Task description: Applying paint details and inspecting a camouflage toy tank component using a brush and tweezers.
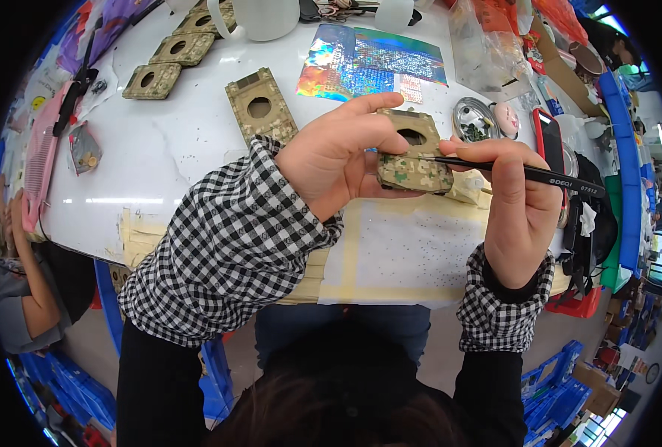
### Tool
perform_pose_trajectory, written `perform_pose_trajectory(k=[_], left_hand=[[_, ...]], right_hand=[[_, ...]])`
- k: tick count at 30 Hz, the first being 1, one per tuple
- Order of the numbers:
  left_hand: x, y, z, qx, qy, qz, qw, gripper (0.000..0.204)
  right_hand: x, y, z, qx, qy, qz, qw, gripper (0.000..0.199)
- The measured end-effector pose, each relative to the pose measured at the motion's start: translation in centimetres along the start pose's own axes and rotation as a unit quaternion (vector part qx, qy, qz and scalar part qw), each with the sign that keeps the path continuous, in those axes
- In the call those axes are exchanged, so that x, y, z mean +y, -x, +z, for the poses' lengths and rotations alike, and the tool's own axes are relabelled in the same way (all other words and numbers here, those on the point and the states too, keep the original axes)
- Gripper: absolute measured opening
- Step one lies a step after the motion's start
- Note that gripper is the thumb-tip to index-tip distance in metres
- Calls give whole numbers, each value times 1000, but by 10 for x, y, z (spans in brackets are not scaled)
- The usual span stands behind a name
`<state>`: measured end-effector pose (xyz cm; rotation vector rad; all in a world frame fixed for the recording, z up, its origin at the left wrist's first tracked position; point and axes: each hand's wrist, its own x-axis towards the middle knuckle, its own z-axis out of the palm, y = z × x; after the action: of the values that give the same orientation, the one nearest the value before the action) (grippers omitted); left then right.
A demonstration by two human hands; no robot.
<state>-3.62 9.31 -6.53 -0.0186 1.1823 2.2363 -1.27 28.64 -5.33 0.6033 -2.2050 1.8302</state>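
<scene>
Camouflage case (414, 158) sits raised above the white bench (197, 156), gripped at its near edge by the left hand (331, 160); right hand (514, 201) pinches black tweezers (525, 173), tip touching the case's face. Piece looks light, rigid, likely fragile where decorated; best held by the edges; matching cases (260, 104) lie behind.

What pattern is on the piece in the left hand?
Tan-and-green camouflage on the piece held by the left hand; head view.

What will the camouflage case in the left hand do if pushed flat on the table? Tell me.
The case looks rigid: it keeps its shape pinched in the left hand. Flat and slab-like, it would probably slide, not roll. Likely light, since fingers alone hold it.
</scene>
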Motion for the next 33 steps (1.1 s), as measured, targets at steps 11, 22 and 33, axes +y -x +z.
perform_pose_trajectory(k=[11,22,33], left_hand=[[-1,-5,-8,-31,65,-4,997,75],[-1,-1,-1,1,-12,8,1000,63],[-1,-1,-1,7,-17,9,1000,62]], right_hand=[[0,0,0,-10,-1,4,1000,31],[-1,0,3,0,-9,18,1000,33],[1,1,2,0,13,11,1000,32]])
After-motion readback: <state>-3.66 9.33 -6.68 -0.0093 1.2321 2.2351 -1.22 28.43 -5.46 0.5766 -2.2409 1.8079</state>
